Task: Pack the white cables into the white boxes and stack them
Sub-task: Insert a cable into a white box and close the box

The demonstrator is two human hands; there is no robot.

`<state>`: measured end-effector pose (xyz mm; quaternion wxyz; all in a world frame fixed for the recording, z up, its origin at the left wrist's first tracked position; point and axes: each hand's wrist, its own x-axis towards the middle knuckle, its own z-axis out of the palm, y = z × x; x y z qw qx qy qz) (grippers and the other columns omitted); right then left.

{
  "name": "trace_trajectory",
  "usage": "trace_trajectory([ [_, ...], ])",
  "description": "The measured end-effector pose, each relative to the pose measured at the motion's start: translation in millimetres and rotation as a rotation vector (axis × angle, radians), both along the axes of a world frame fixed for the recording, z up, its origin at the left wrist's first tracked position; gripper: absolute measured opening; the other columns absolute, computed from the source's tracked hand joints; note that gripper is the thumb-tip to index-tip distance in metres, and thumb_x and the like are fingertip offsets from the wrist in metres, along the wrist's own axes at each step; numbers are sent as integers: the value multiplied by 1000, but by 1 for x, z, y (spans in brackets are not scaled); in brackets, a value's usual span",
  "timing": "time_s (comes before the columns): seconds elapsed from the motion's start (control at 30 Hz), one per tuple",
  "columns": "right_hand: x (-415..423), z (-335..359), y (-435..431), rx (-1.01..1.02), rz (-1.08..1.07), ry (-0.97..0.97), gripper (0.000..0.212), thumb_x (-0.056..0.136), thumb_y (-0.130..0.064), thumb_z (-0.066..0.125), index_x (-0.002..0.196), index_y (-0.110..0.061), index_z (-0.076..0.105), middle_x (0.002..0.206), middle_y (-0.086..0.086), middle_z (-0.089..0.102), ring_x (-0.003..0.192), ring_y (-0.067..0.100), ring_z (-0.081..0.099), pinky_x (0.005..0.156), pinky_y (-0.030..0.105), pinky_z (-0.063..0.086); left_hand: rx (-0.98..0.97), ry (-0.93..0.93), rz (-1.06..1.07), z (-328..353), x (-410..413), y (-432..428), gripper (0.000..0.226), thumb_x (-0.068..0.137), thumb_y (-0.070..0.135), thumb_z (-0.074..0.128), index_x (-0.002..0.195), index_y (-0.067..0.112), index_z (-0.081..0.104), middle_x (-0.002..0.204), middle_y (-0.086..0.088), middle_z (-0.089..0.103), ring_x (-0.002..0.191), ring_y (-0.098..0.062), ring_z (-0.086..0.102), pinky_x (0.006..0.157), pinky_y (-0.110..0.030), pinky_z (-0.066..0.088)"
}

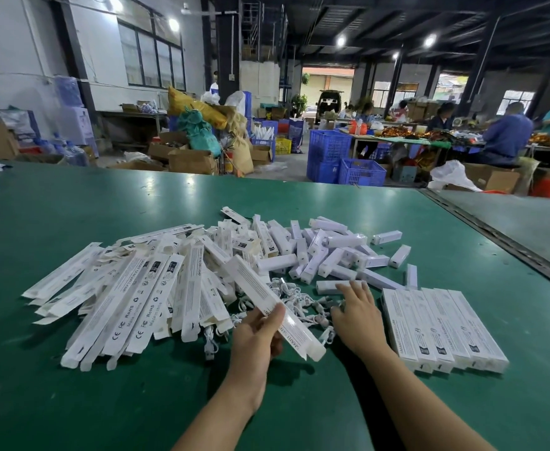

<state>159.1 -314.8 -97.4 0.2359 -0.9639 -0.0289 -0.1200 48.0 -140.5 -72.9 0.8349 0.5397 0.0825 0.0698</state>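
My left hand grips a long white box, held slanted above the green table, its open end toward me at the lower right. My right hand lies with fingers spread on the tangle of white cables in front of me. Whether it holds a cable I cannot tell. A heap of flat, unfolded white boxes lies to the left. Several packed white boxes lie side by side in a row to the right of my right hand.
Short white lamp bars are piled behind the cables. A seam joins a second table at the right. Beyond the far edge stand blue crates, cardboard boxes and sacks. People work at tables at the far right.
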Motion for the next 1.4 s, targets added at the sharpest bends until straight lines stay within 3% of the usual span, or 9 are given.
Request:
trace_trajectory([
  [0.23, 27, 17, -6, -33, -41, -219, 41, 94, -38, 54, 132, -22, 52, 147, 1, 44, 141, 21, 30, 116, 44, 26, -41, 31, 54, 0, 7, 4, 31, 75, 41, 71, 79, 11, 67, 66, -5, 59, 58, -14, 52, 59, -27, 45],
  [0.37, 63, 25, -9, -102, -31, -100, 60, 93, -59, 47, 142, -24, 40, 156, 5, 31, 146, 25, 22, 118, 49, 24, -79, 27, 131, -1, 13, 8, 45, 75, 38, 69, 93, -3, 69, 75, -16, 70, 56, -16, 62, 62, -30, 49],
  [0.53, 112, 38, 0, -116, -20, 144, 84, 83, -82, 30, 152, -36, 17, 164, 6, 5, 149, 37, 5, 115, 61, 17, -131, 23, 181, -2, 18, 13, 33, 77, 32, 69, 91, 2, 70, 71, -17, 70, 54, -20, 63, 52, -25, 53],
  [0.63, 126, 36, -4, -320, 106, 216, 75, 84, -82, 24, 148, -45, 12, 162, 8, 7, 145, 43, 9, 113, 64, 19, -138, 27, 187, -4, 20, 14, 27, 79, 29, 69, 81, 3, 71, 69, -17, 70, 56, -22, 63, 53, -27, 53],
  [0.73, 121, 32, -8, -435, 182, 164, 62, 84, -79, 33, 136, -49, 17, 160, 7, 9, 143, 43, 13, 112, 65, 21, -195, 46, 189, -3, 20, 17, 19, 87, 21, 67, 90, 2, 67, 68, -12, 69, 54, -19, 61, 51, -25, 53],
  [0.93, 96, 33, -15, -309, 77, 271, 75, 82, -78, 26, 134, -26, 37, 154, 13, 32, 142, 33, 26, 106, 64, 31, -204, 46, 163, 4, 16, 15, 21, 82, 23, 68, 85, 2, 67, 67, -10, 71, 53, -15, 60, 54, -24, 52],
  [1.1, 67, 31, -18, -294, 72, 298, 81, 89, -76, 26, 151, -25, 18, 158, 10, 28, 143, 31, 29, 108, 68, 22, -189, 55, 164, 5, 14, 14, 16, 91, 18, 65, 89, 3, 69, 73, -11, 73, 53, -14, 60, 54, -24, 51],
  [1.23, 40, 36, -15, -245, 98, 301, 67, 89, -76, 27, 136, -28, 33, 131, 2, 57, 123, 24, 51, 108, 63, 30, -182, 63, 162, 6, 13, 13, 15, 91, 19, 66, 87, 5, 70, 77, -13, 72, 56, -15, 61, 63, -30, 49],
  [1.4, 5, 38, -5, -75, -6, 157, 53, 99, -45, 39, 149, -37, 25, 89, -14, 65, 116, 17, 57, 118, 56, -2, -178, 54, 164, 7, 13, 13, 15, 91, 21, 65, 90, 7, 70, 70, -6, 72, 54, -12, 62, 55, -25, 52],
])
